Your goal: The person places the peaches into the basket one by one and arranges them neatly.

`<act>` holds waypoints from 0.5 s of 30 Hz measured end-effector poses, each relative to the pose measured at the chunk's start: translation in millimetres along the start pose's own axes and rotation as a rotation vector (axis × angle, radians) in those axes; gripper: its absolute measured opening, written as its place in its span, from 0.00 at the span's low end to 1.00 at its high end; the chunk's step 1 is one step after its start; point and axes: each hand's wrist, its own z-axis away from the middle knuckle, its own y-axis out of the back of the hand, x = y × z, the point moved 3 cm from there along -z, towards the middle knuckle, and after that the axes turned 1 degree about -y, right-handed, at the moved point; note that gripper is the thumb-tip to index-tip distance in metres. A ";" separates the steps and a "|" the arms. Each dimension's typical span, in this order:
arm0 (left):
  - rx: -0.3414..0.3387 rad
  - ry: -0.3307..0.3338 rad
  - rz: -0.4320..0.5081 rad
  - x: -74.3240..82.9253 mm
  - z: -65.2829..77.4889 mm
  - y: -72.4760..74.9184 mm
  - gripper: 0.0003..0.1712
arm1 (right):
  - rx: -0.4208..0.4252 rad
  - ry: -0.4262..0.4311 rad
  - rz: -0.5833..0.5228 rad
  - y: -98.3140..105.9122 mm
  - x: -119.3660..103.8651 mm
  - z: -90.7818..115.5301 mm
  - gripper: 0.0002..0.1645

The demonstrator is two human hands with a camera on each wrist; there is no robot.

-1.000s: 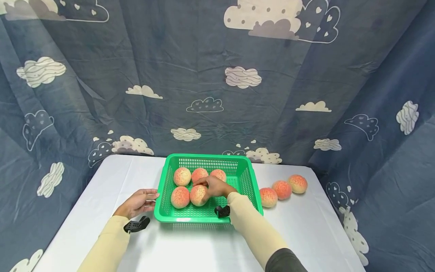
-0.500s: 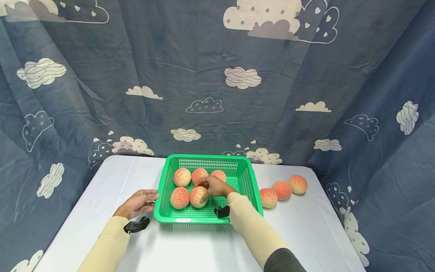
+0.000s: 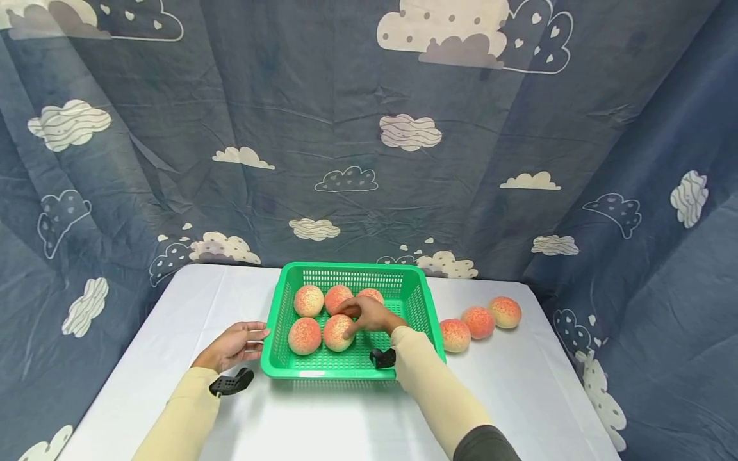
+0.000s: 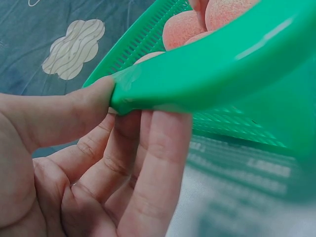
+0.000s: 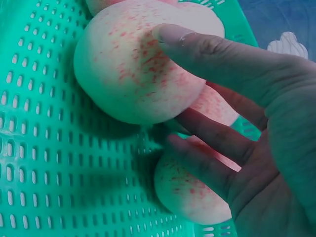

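Observation:
A green plastic basket point(image 3: 357, 374) with slotted walls stands on the white table. Five or so is left uncounted: several peaches lie inside, a back row partly hidden by my right hand point(image 3: 373, 316) and two in front. My right thumb lies against the front right peach point(image 3: 337, 334); its fingers are loosely extended beside it, toward the back peaches, as the right wrist view shows. At the basket's left side my left hand point(image 3: 232, 346) holds the rim point(image 4: 163, 81), thumb at its edge and fingertips beneath.
Three more peaches stand in a slanting row right of the basket: a near peach point(image 3: 455, 335), a middle peach point(image 3: 478, 322) and a far peach point(image 3: 505, 312). A dark blue cloud-patterned curtain point(image 3: 323, 77) hangs behind and beside the table point(image 3: 311, 422).
My right hand has shifted slightly right and its fingers have loosened from the front right peach, which stays in the basket. My left hand has kept its place at the rim.

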 end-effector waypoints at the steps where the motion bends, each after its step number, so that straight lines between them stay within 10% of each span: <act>1: 0.005 0.002 0.003 -0.1 0.3 -0.1 0.20 | 0.004 0.005 -0.008 1.1 0.5 1.4 0.33; 15: -0.001 0.001 -0.006 -0.7 0.9 -0.7 0.21 | 0.004 0.048 -0.083 28.5 -7.5 35.9 0.31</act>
